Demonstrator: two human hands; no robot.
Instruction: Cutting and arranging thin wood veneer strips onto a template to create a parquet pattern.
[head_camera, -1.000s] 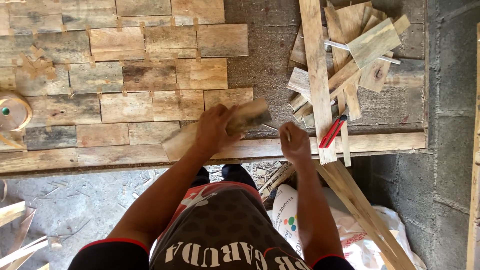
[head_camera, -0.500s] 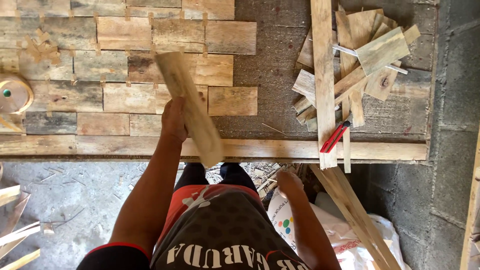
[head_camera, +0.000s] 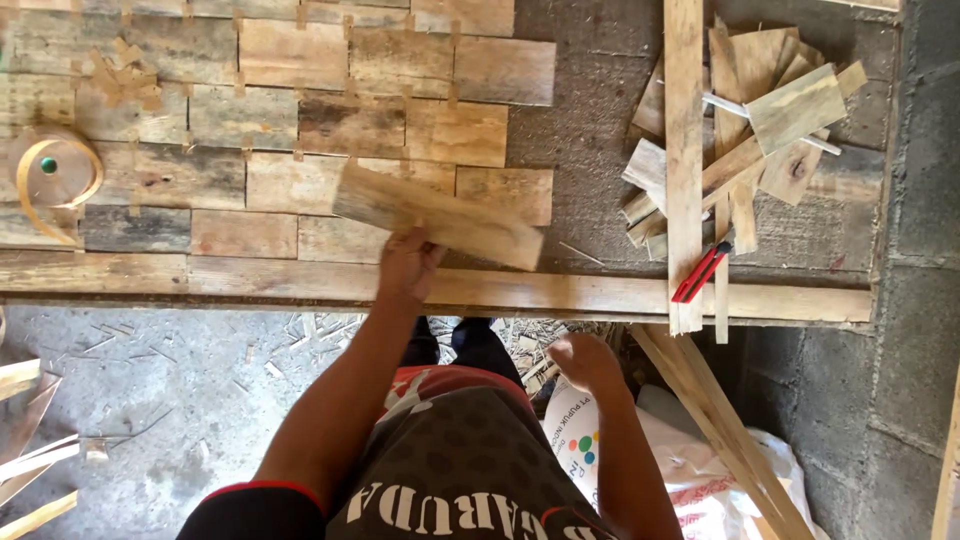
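My left hand (head_camera: 408, 266) grips a rectangular wooden plank piece (head_camera: 440, 214) by its near edge and holds it slanted above the bench. Under it lies a panel of weathered wooden tiles (head_camera: 270, 130) set in staggered rows, with small spacer chips between them. My right hand (head_camera: 585, 362) hangs below the bench edge near my waist, fingers loosely curled and holding nothing. A long wooden rail (head_camera: 600, 293) runs along the front of the bench.
A heap of offcut planks (head_camera: 760, 130) and a long upright board (head_camera: 684, 150) lie at the right, with a red cutter (head_camera: 700, 272) beside them. A coil of edging tape (head_camera: 55, 175) rests at the left. A white printed sack (head_camera: 690, 470) lies on the floor.
My left hand has turned the plank from steeply tilted to nearly flat and carried it right over the tiles. My right hand dropped from the rail to below the bench edge.
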